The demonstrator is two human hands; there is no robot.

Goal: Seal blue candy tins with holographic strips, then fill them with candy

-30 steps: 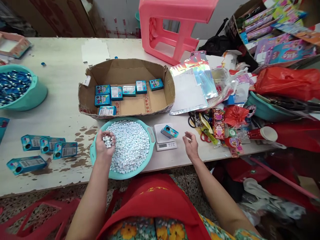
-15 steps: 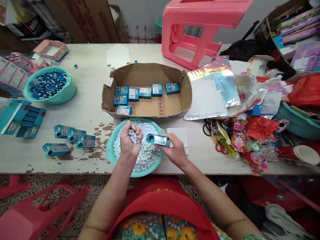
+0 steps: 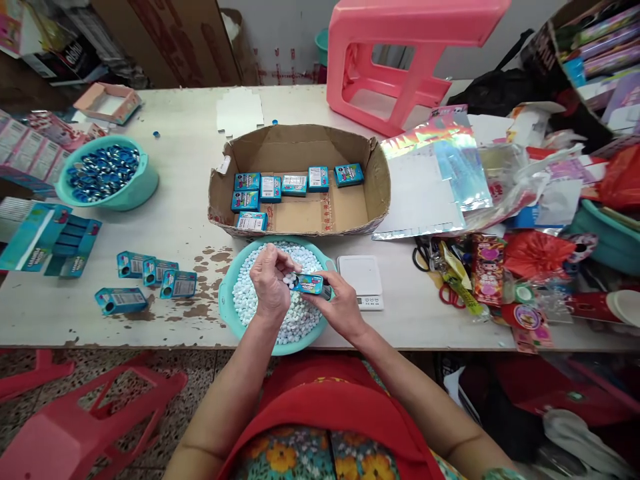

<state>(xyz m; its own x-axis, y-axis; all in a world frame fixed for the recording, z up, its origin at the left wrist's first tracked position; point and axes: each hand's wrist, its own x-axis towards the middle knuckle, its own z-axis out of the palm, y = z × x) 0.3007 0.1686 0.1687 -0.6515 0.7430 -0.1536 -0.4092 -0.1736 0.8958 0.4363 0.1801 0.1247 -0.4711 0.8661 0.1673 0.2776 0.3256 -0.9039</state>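
Note:
Above a turquoise basin (image 3: 226, 293) heaped with small pale candies (image 3: 250, 303), my left hand (image 3: 271, 283) is curled around a handful of the same candies. Its fingertips meet the end of a small blue candy box (image 3: 309, 284), and a few white pieces show at that end. My right hand (image 3: 343, 303) grips the box from the right, thumb and fingers on its sides. To the left, several similar blue boxes (image 3: 179, 284) stand on the table, each with a dark round hole showing. More blue boxes (image 3: 295, 185) lie in an open cardboard carton (image 3: 300, 143) behind the basin.
A white kitchen scale (image 3: 361, 277) sits right of the basin. Far left is a turquoise bowl (image 3: 145, 187) of shiny blue pieces. Scissors (image 3: 421, 257), packets and clear plastic crowd the right. A pink stool (image 3: 345, 73) rests on the table's back edge.
My left hand has turned over and come right to the box's end, candies still in it. The box has tilted so its printed face shows. The scale is now less covered.

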